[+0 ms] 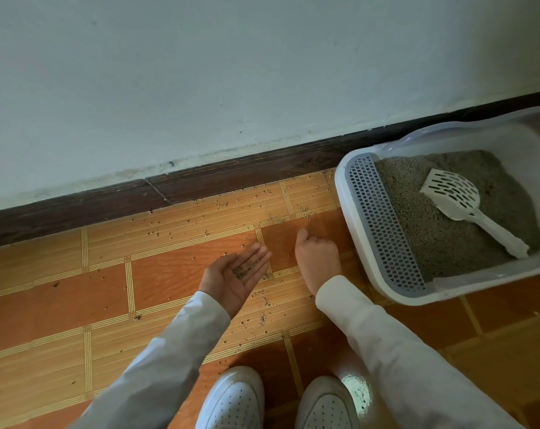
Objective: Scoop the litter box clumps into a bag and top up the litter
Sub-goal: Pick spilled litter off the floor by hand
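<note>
A white litter box with a grey perforated step stands on the floor at the right, against the wall. Grey litter fills it, and a white slotted scoop lies on top, handle toward me. Stray litter grains are scattered over the tiles left of the box. My left hand is held palm up, fingers apart, with a small pile of grains cupped in it. My right hand is down at the floor just left of the box, fingers curled and pinched together at the tiles. No bag is in view.
A dark skirting board runs along the white wall behind the tiles. My two white shoes stand at the bottom edge. Orange tiled floor stretches to the left.
</note>
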A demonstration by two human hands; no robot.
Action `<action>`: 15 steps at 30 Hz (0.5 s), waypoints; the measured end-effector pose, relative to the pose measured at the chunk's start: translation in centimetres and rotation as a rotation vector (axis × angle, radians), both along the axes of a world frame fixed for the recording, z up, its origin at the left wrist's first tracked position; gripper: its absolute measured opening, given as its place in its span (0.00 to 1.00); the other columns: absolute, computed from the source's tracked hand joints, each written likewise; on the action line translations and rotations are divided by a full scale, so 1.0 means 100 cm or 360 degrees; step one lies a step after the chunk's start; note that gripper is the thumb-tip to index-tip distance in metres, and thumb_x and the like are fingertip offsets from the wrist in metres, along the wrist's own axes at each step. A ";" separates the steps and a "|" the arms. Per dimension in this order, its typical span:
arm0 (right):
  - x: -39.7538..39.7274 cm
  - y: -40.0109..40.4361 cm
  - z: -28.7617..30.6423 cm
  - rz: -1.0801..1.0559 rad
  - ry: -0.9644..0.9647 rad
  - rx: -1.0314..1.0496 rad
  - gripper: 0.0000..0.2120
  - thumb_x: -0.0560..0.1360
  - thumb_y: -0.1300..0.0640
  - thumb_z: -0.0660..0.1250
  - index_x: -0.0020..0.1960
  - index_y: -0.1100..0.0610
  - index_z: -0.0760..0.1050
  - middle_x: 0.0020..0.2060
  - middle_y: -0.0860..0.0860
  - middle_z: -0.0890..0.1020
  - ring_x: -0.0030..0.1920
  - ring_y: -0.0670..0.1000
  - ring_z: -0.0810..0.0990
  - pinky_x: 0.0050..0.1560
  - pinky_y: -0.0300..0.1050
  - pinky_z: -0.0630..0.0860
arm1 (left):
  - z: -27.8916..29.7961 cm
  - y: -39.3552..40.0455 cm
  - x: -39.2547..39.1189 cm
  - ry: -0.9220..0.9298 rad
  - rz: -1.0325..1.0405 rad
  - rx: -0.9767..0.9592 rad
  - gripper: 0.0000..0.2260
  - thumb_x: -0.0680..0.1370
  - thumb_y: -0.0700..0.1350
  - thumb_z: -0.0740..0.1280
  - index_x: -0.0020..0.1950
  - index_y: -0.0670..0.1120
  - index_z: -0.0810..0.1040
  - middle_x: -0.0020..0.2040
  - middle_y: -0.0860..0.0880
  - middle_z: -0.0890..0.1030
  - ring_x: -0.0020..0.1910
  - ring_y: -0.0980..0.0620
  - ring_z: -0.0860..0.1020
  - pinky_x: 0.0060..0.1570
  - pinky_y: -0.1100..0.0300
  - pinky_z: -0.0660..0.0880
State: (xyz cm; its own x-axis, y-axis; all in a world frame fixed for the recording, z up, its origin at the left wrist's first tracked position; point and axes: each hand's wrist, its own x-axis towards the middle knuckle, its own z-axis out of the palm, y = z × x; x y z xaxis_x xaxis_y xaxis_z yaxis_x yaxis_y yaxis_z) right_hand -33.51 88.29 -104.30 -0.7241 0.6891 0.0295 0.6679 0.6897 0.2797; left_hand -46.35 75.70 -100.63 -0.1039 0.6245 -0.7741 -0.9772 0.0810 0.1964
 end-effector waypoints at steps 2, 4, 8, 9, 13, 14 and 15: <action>-0.002 -0.005 0.008 -0.0003 0.0133 -0.0025 0.12 0.67 0.57 0.76 0.45 0.63 0.80 0.20 0.50 0.74 0.18 0.48 0.70 0.21 0.35 0.66 | -0.001 0.000 0.001 0.0021 0.0005 -0.0021 0.18 0.80 0.42 0.53 0.57 0.31 0.77 0.59 0.35 0.78 0.59 0.38 0.78 0.57 0.44 0.75; -0.010 -0.019 0.020 0.0080 0.0318 -0.0087 0.08 0.73 0.54 0.71 0.42 0.59 0.77 0.21 0.48 0.72 0.18 0.46 0.67 0.19 0.34 0.63 | -0.001 0.001 0.002 0.0043 0.0026 -0.0040 0.18 0.80 0.42 0.53 0.57 0.32 0.78 0.57 0.35 0.80 0.57 0.39 0.79 0.55 0.46 0.76; -0.026 -0.057 0.036 0.0322 0.0422 -0.0143 0.14 0.79 0.50 0.57 0.43 0.56 0.76 0.23 0.45 0.73 0.19 0.44 0.68 0.21 0.35 0.56 | -0.002 0.004 0.006 0.0133 0.0038 -0.0134 0.19 0.80 0.42 0.55 0.42 0.36 0.84 0.43 0.41 0.83 0.37 0.47 0.83 0.36 0.58 0.81; -0.027 -0.058 0.038 0.0284 0.0425 -0.0153 0.15 0.80 0.49 0.56 0.43 0.56 0.76 0.22 0.45 0.72 0.18 0.44 0.67 0.21 0.35 0.55 | -0.002 0.004 0.005 0.0136 0.0036 -0.0137 0.20 0.80 0.42 0.55 0.41 0.36 0.84 0.42 0.41 0.83 0.36 0.47 0.83 0.36 0.59 0.81; -0.009 -0.024 0.032 -0.0093 0.0365 -0.0144 0.13 0.78 0.46 0.62 0.44 0.56 0.73 0.21 0.45 0.65 0.19 0.46 0.60 0.21 0.34 0.56 | -0.001 0.004 0.001 0.0033 0.0028 -0.0013 0.19 0.80 0.42 0.53 0.53 0.32 0.80 0.55 0.36 0.81 0.55 0.40 0.80 0.54 0.47 0.77; -0.003 -0.014 0.027 -0.0172 0.0317 -0.0144 0.14 0.78 0.46 0.63 0.46 0.57 0.72 0.22 0.47 0.67 0.20 0.46 0.62 0.22 0.35 0.58 | -0.001 0.003 0.000 0.0025 0.0026 -0.0008 0.18 0.80 0.42 0.53 0.55 0.31 0.78 0.57 0.35 0.80 0.58 0.39 0.79 0.56 0.46 0.75; 0.004 -0.006 0.021 -0.0221 0.0262 -0.0129 0.15 0.77 0.45 0.63 0.47 0.58 0.72 0.23 0.48 0.69 0.20 0.47 0.64 0.23 0.36 0.60 | 0.000 0.002 -0.001 0.0019 0.0028 -0.0002 0.18 0.81 0.42 0.53 0.56 0.31 0.78 0.58 0.35 0.79 0.59 0.39 0.78 0.57 0.45 0.75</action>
